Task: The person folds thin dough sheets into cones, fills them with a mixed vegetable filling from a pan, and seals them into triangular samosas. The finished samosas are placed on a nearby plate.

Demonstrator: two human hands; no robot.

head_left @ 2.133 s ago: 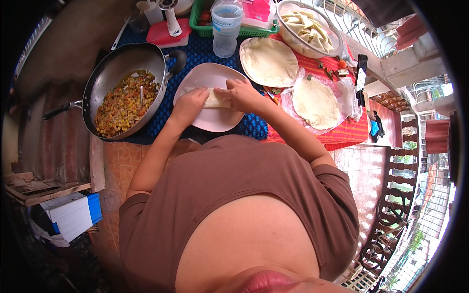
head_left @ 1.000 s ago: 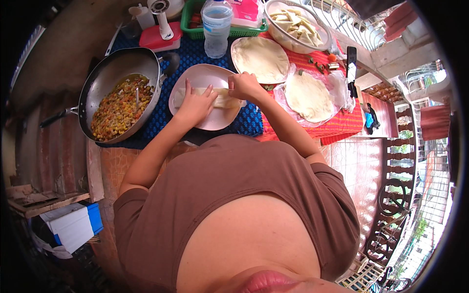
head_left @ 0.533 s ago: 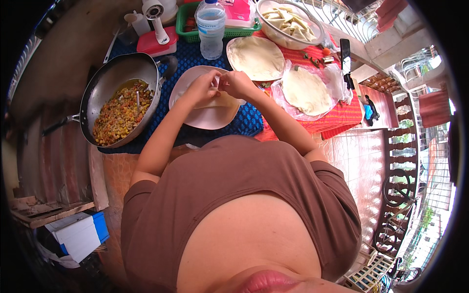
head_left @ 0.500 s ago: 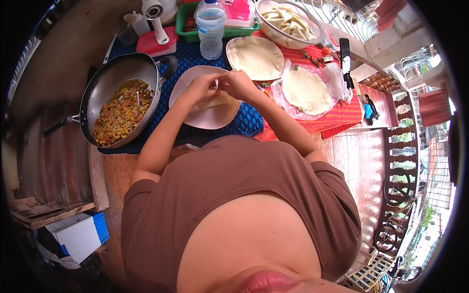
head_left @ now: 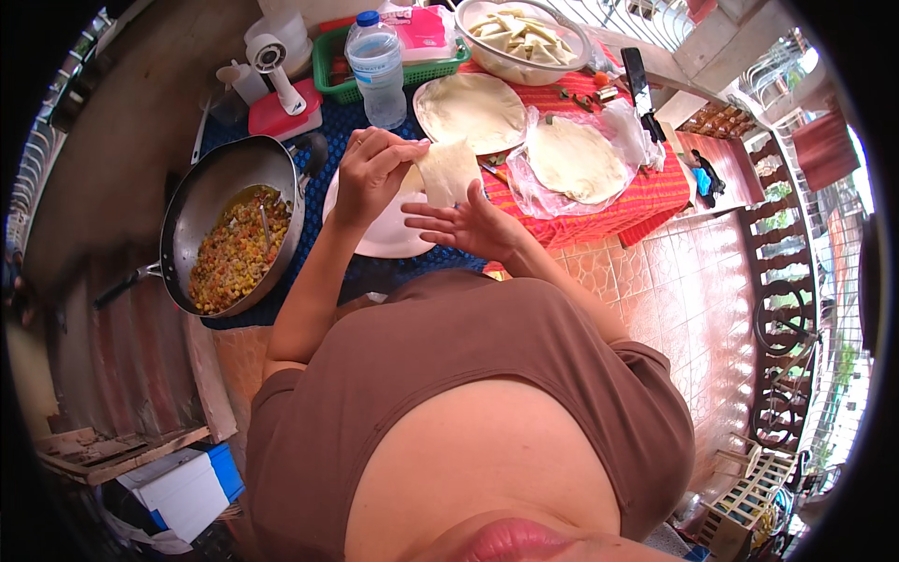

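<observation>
My left hand (head_left: 376, 173) pinches the edge of a thin, pale wrapper sheet (head_left: 451, 176), held up above a white plate (head_left: 386, 242). My right hand (head_left: 473, 228) is beside the sheet's lower edge, its fingers spread and palm turned up. Whether the right thumb touches the sheet, I cannot tell. To the left is a wok (head_left: 194, 184) with a yellow and orange diced filling (head_left: 234, 258), a spoon handle poking out of it. Two pale rounds of flat sheets, one on a plate (head_left: 471, 110) and one on clear plastic (head_left: 573, 161), lie to the right.
A water bottle (head_left: 377, 80) stands behind the plate, near a green basket (head_left: 331, 66) and a red-lidded box (head_left: 298, 110) with a white handheld device (head_left: 278, 73) on it. Folded pale pieces fill a clear bowl (head_left: 569, 51). A knife (head_left: 641, 89) lies at the right.
Both hands were together over the plate. Now my left hand has lifted a wrapper sheet, and my right hand has come away from it and spread its fingers.
</observation>
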